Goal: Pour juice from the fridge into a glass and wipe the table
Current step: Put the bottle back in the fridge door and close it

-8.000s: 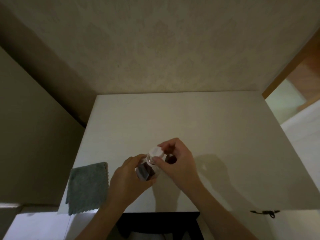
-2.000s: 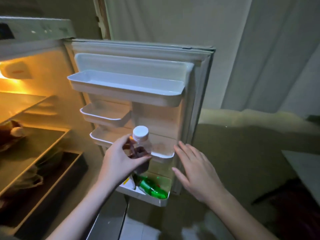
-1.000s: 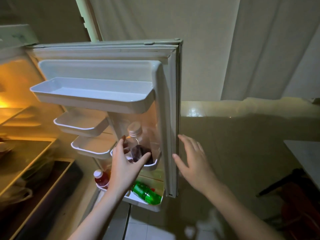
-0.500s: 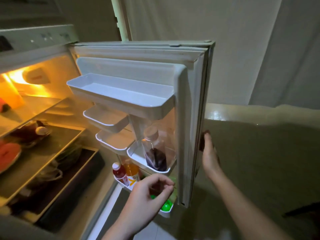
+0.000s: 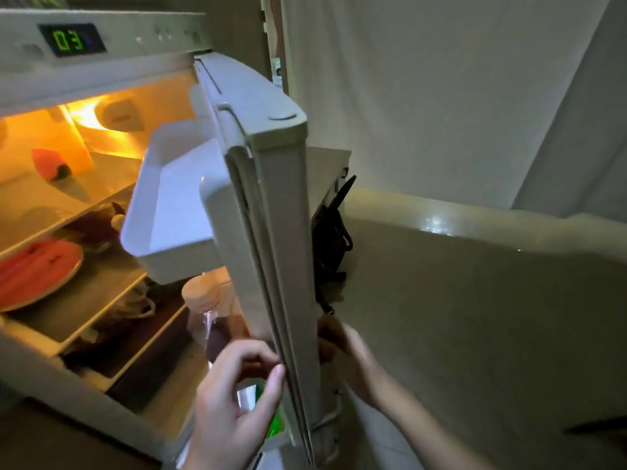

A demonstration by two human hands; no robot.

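The fridge door (image 5: 271, 212) stands partly swung in, its edge facing me. The juice bottle (image 5: 210, 310) with a white cap and dark juice stands in a door shelf behind that edge. My left hand (image 5: 234, 401) hovers in front of the door's inner side, fingers curled loosely, holding nothing. My right hand (image 5: 342, 347) presses on the outer face of the door, its fingers partly hidden by the door edge. No glass, cloth or table is in view.
The lit fridge interior (image 5: 68, 205) holds a plate of red fruit (image 5: 34, 269) and other dishes on its shelves. A green bottle (image 5: 274, 422) lies in the lowest door shelf. An upper door shelf (image 5: 169, 205) juts out. Tiled floor lies to the right.
The door has swung further toward the fridge, pushed by my right hand. My left hand has risen near the door edge. The bottle stays in the door shelf.
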